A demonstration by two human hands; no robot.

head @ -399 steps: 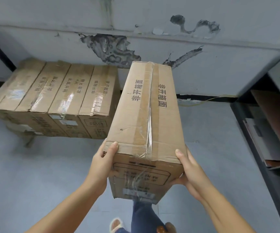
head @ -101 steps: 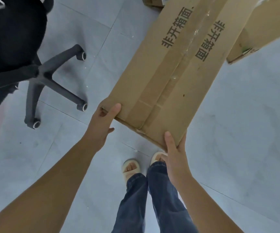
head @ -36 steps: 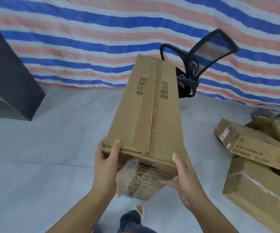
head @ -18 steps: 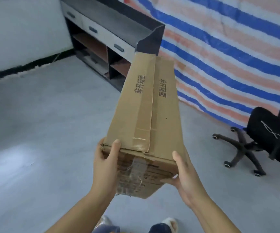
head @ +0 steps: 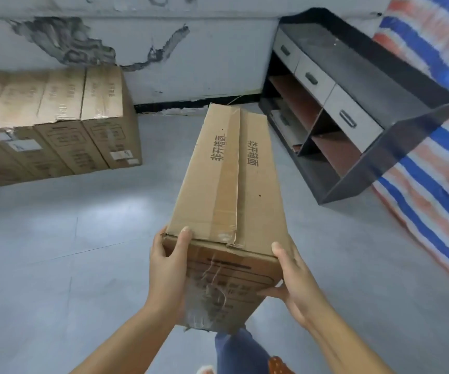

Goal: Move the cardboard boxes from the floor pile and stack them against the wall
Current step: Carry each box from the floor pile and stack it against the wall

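I carry a long cardboard box (head: 231, 179) lengthwise in front of me, its taped top with printed characters facing up. My left hand (head: 168, 268) grips its near left corner, thumb over the top edge. My right hand (head: 293, 282) holds the near right corner, thumb on the top edge and fingers under the end face. A row of several matching cardboard boxes (head: 56, 122) stands side by side against the stained wall (head: 191, 58) at the upper left, well ahead of the carried box.
A black cabinet (head: 353, 103) with grey drawers and open shelves stands on the right against the wall. A blue, red and white striped tarp (head: 439, 157) hangs behind it. Grey floor (head: 69, 252) lies between me and the box row.
The view has swung left: the cabinet moved from upper left to the right, the office chair left the view, and the wall with the box row appeared. Both hands keep the same hold.
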